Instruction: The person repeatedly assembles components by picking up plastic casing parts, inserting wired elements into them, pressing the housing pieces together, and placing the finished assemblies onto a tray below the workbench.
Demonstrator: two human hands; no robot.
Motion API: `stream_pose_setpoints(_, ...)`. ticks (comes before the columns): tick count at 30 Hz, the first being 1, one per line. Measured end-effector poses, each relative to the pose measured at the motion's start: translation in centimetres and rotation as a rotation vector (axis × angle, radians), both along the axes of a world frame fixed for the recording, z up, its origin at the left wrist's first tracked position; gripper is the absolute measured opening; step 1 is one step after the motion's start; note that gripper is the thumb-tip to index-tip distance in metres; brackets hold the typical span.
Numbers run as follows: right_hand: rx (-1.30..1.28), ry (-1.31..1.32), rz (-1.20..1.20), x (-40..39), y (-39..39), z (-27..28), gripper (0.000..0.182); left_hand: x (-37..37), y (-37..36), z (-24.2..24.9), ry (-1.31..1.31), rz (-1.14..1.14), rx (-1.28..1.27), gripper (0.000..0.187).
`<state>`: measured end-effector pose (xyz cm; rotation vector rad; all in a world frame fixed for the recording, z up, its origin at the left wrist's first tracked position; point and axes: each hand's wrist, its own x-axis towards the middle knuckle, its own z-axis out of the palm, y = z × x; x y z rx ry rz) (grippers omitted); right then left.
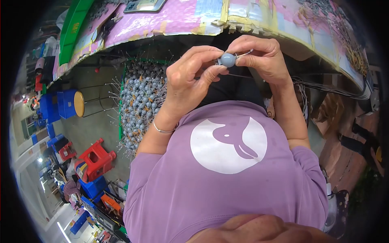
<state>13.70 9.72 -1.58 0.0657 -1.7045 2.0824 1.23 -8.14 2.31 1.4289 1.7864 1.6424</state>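
Note:
A glossy blue-grey ball (228, 60) is between my two hands, just in front of the table edge. My left hand (188, 75) is closed, its thumb and fingertips pinching at the ball's left side around a small light piece there. On the right, the closed thumb and forefinger of my right hand (263, 58) grip at the ball's other side, where a thin wire-like stem (245, 53) pokes out. How the stem joins the ball is hidden by my fingertips. A dark thin strand runs below the ball.
A green-rimmed crate of many similar balls on stems (139, 97) stands to the left. The taped pink table (178, 20) carries a phone (144, 5), a green bin (75, 30) and wire bundles (352, 52). Red stool (95, 160) and yellow-topped stool (79, 103) stand left.

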Motion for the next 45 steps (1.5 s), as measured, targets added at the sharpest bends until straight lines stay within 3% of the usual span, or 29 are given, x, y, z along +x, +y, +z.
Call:
stream_pose_setpoints(6, -0.094, 0.03, -0.126, 0.3, 0.5, 0.0, 0.01, -0.9, 0.2, -0.7, 0.152, -0.009, 0.049, 0.021)
stream_pose_setpoints(9, 0.007, 0.032, -0.158, 0.8, 0.7, 0.1, 0.01, -0.4, 0.2, -0.5, 0.076, -0.042, 0.011, 0.022)
stream_pose_setpoints(13, 0.076, -0.008, -0.076, 0.5, 0.5, -0.5, 0.015, 0.0, -0.2, 0.2, 0.055, -0.009, -0.059, 0.023)
stream_pose_setpoints(17, -0.09, -0.155, -0.007, 0.1, -0.6, -0.2, 0.028, -0.6, -2.2, 0.0, 0.123, 0.111, -0.135, 0.023)
stream_pose_setpoints(18, -0.129, -0.21, 0.003, -0.1, -0.8, -0.2, 0.035, -1.0, -3.4, 0.1, 0.13, 0.161, -0.177, 0.023)
stream_pose_setpoints(21, -0.002, -0.274, 0.018, 0.0, -0.5, -0.4, 0.032, -3.5, -9.8, 0.2, 0.119, 0.345, -0.371, 0.024)
stream_pose_setpoints(24, 0.036, -0.319, 0.014, 0.5, -0.3, -0.8, 0.03, -6.5, -18.6, 1.7, -0.124, 0.496, -0.713, 0.033)
stream_pose_setpoints(27, 0.034, -0.347, -0.011, 0.6, 0.5, -2.0, 0.029, -7.8, -24.8, 3.0, 0.233, 0.737, -0.996, 0.047)
stream_pose_setpoints(29, 0.049, -0.359, -0.03, 1.0, 1.0, -2.1, 0.028, -9.0, -27.2, 2.5, 0.362, 0.848, -0.898, 0.055)
stream_pose_setpoints(33, 0.073, -0.364, -0.194, 2.0, 3.1, -2.0, 0.026, -10.1, -22.4, 1.1, 0.075, 0.755, -0.569, 0.046)
stream_pose_setpoints(35, 0.044, -0.38, -0.404, 3.3, 5.3, -1.5, 0.026, -10.8, -17.2, 0.7, 0.02, 0.686, -0.614, 0.04)
stream_pose_setpoints(37, 0.236, -0.386, -0.767, 4.0, 8.6, -2.2, 0.029, -12.9, -11.6, -1.8, 0.153, 0.606, -0.461, 0.038)
stream_pose_setpoints(38, 0.492, -0.445, -0.978, 4.2, 9.7, -1.6, 0.03, -12.5, -7.8, -1.0, 0.148, 0.588, -0.449, 0.036)
stream_pose_setpoints(39, 0.745, -0.52, -1.168, 4.4, 10.3, -1.1, 0.032, -13.4, -4.6, -1.9, 0.311, 0.538, -0.332, 0.034)
stream_pose_setpoints(42, 1.09, -0.66, -1.23, 5.4, 11.8, -0.8, 0.029, -15.9, 4.7, -2.4, 0.463, 0.442, -0.068, 0.031)
stream_pose_setpoints(45, 1.063, -0.599, -1.198, 5.5, 12.8, -2.3, 0.022, -19.7, 11.9, -2.9, 0.916, 0.461, -0.062, 0.022)
